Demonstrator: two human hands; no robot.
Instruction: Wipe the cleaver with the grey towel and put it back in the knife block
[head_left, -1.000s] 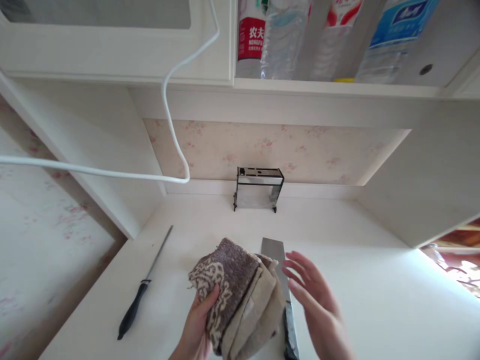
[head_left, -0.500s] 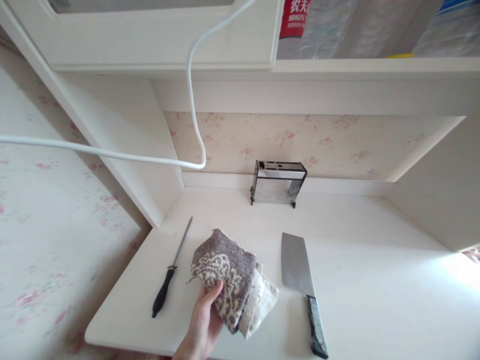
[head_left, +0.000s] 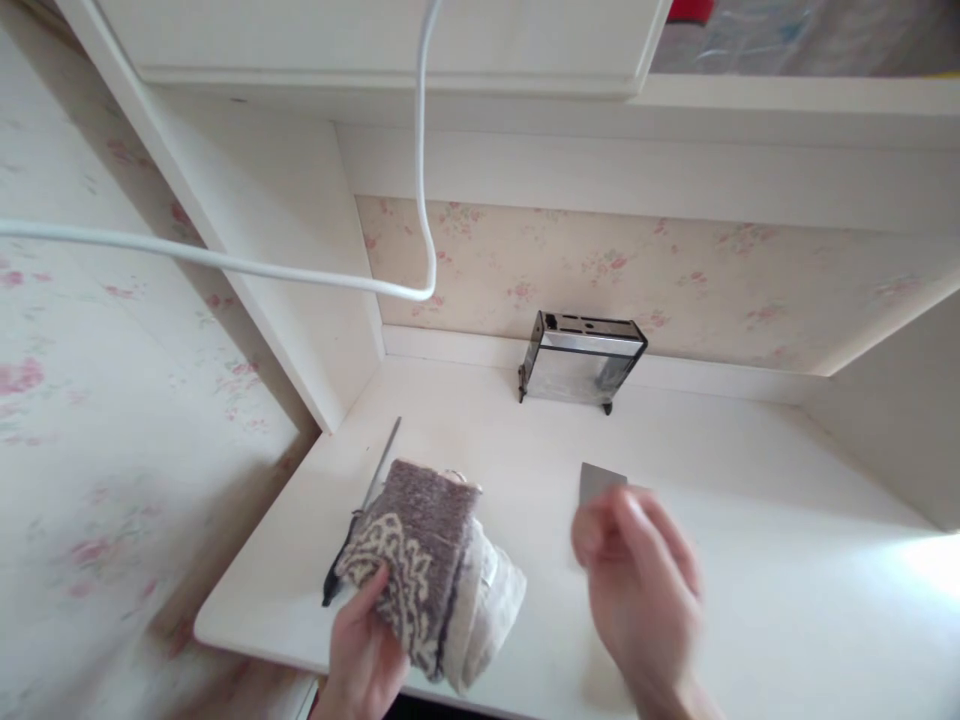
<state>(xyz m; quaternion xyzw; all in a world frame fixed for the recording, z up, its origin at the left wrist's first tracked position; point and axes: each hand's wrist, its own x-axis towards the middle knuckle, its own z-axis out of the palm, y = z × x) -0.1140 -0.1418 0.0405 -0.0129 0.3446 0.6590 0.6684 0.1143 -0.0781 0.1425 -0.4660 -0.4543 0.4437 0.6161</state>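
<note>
The right hand (head_left: pixel 641 585) reappears in front of the grey steel cleaver (head_left: pixel 598 481), fingers curled, hold unclear, leaving the left hand's (head_left: pixel 367 642) grip alone clamped on the folded brown-and-cream patterned cloth (head_left: pixel 427 555) near the white table's (head_left: pixel 765 530) front edge.

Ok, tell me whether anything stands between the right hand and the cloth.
Nothing visible stands between the right hand and the folded cloth in the left hand; white tabletop shows in the gap. The metal blade, partly hidden by the right hand, shows beyond that hand rather than between them.
</note>
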